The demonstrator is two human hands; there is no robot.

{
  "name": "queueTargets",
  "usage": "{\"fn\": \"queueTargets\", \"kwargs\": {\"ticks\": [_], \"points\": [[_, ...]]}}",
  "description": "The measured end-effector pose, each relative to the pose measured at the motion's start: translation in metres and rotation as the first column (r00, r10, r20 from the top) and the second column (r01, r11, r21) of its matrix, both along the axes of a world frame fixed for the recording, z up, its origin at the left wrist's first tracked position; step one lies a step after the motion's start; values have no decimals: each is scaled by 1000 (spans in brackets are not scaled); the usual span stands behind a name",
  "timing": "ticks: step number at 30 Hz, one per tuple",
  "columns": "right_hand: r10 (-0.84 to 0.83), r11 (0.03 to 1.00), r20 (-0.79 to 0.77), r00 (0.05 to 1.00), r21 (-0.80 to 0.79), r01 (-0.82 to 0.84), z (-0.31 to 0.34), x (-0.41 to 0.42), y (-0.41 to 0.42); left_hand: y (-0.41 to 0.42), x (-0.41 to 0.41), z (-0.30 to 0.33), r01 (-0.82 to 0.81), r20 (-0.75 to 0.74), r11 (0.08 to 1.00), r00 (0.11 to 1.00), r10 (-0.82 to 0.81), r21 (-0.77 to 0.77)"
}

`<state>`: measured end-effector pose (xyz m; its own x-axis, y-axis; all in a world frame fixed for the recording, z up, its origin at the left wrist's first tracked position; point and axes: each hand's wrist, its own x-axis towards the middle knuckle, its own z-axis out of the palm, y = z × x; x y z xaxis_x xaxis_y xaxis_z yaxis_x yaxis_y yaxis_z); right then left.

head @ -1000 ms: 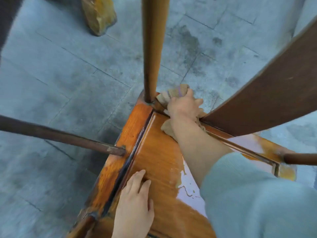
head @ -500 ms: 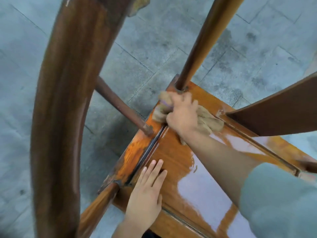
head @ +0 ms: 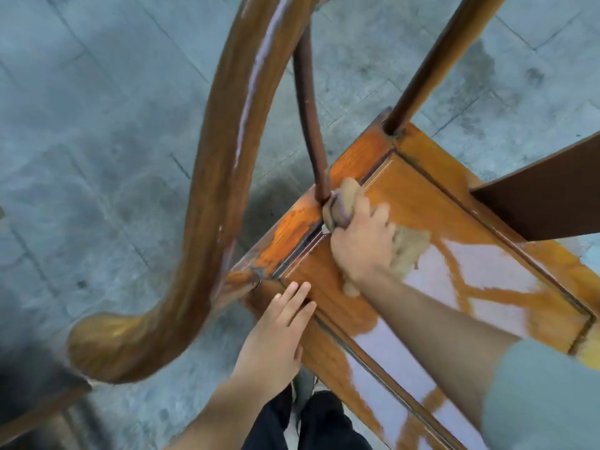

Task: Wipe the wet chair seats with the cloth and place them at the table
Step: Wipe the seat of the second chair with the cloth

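Note:
A wet orange-brown wooden chair seat point(head: 428, 203) fills the right half of the head view, with shiny water patches across its panel. My right hand point(head: 362, 246) presses a crumpled tan cloth point(head: 407, 251) onto the seat's left edge, beside the base of a thin dark spindle point(head: 310, 125). My left hand point(head: 276, 336) lies flat, fingers together, on the seat's front left corner. The chair's curved armrest point(head: 214, 190) sweeps across the left of the view, above the floor.
A dark brown back splat point(head: 545, 196) rises at the right. A round post point(head: 431, 63) stands at the seat's far corner. Grey stone paving point(head: 97, 141) surrounds the chair. My dark trousers point(head: 311, 423) show below the seat's front edge.
My right hand has dragged the cloth from the far corner post along the seat's left edge to the thin spindle. The view has tilted, and the armrest now shows fully.

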<state>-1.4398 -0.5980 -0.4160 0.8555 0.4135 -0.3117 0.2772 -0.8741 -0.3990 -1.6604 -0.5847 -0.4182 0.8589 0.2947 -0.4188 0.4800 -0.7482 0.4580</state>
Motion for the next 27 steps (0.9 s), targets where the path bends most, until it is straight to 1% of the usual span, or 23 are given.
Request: {"fn": "queueTargets", "kwargs": {"ticks": [2, 4, 7, 8, 9, 10, 11, 12, 13, 14, 16, 17, 18, 19, 20, 21, 22, 23, 24, 25, 26, 27], "points": [[-32, 999, -82, 996, -12, 31, -1, -39, -4, -1, -19, 3, 68, -14, 997, 998, -67, 32], [-7, 1000, -77, 997, -31, 5, -4, -65, 16, -2, -35, 5, 82, -20, 995, 996, -81, 60], [-33, 999, -31, 999, 7, 33, -6, -74, 54, 0, -59, 6, 58, -38, 998, 998, -56, 38], [16, 1000, 7, 1000, 6, -16, -6, -73, 55, 2, -64, 7, 54, -30, 997, 998, -53, 54], [129, 992, 50, 990, -3, -129, -4, -74, 49, 2, -69, 7, 50, -20, 997, 999, -49, 67], [304, 953, 69, 950, -12, -304, -2, -73, 38, 3, -71, 6, 36, -5, 997, 999, -36, 64], [502, 864, 73, 862, -5, -503, -4, -71, 22, 3, -73, 7, 12, 12, 998, 1000, -13, 61], [644, 763, 39, 764, 38, -645, -3, -67, 6, 3, -75, 8, -26, 36, 999, 999, 25, 45], [736, 676, -23, 677, 68, -733, 1, -58, -5, 5, -75, 9, -74, 56, 997, 996, 73, 25], [808, 589, -74, 585, 53, -807, 5, -46, -12, 6, -75, 11, -127, 70, 992, 989, 127, 1], [900, 424, -95, 426, -40, -905, 9, -22, -12, 9, -73, 12, -201, 81, 979, 976, 203, -26], [902, 419, -83, 424, -73, -905, 10, -20, -13, 10, -73, 12, -225, 96, 974, 969, 226, -24], [860, 501, -68, 506, -85, -861, 10, -26, -13, 12, -73, 12, -250, 119, 968, 961, 251, -24], [754, 649, -58, 654, -85, -756, 9, -44, -17, 14, -71, 15, -273, 149, 962, 950, 274, -26], [623, 776, -59, 780, -75, -626, 7, -67, -22, 15, -69, 17, -300, 182, 954, 937, 299, -26], [544, 834, -65, 836, -64, -548, 5, -94, -27, 18, -69, 21, -335, 223, 942, 917, 331, -20], [524, 848, -73, 849, -46, -527, 2, -118, -35, 18, -68, 26, -359, 274, 933, 896, 349, -13], [556, 829, -77, 828, -31, -559, 2, -135, -44, 19, -68, 30, -371, 322, 928, 878, 353, -5], [632, 772, -70, 771, -21, -635, 2, -141, -55, 17, -67, 36, -359, 361, 933, 870, 335, -2], [754, 655, -51, 655, -23, -755, 2, -139, -62, 16, -65, 40, -334, 382, 943, 871, 308, 1], [884, 465, -34, 466, -33, -885, 4, -131, -66, 14, -62, 43, -292, 393, 956, 880, 266, 5], [972, 231, -27, 233, -54, -971, 8, -117, -72, 10, -56, 45, -230, 396, 973, 895, 207, 12]]}}
